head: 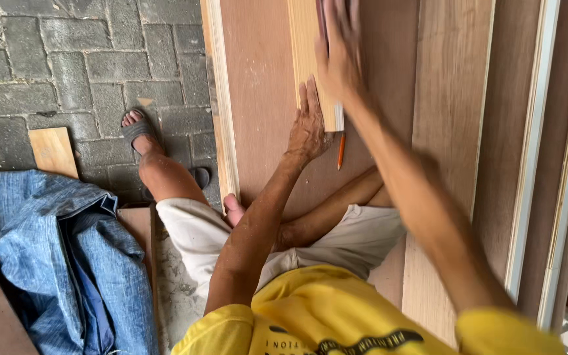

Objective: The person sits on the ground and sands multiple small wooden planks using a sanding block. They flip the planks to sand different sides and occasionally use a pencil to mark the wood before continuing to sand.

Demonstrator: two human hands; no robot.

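Hands both flat on a pale wooden strip (307,59) that lies along a big brown plywood panel (261,118). Left hand (308,128) presses the strip's near end, fingers spread and together-flat, not wrapped around anything; grip is an open palm-down hold. Right hand (340,56) sits further up the strip, also palm-down, motion-blurred, fingers extended, nothing clamped in it as far as the view shows. Orange pencil (341,151) lies loose on the panel just beside the strip's near end, touching neither hand. Strip sits lengthwise, roughly parallel to the panel's light edge trim (221,98). Progress read, as a judgement: strip is placed and being held down or aligned; no pencil line, nails, glue or clamps visible, so marking or fixing looks not yet done. Can't tell whether the strip is already attached underneath. Person sits on the panel, one sandalled foot (138,129) out on grey paving stones (67,59), other leg folded in. More boards and a framed panel (527,164) on the right. Blue cloth (60,256) heaped at left, small wood offcut (52,151) near it.
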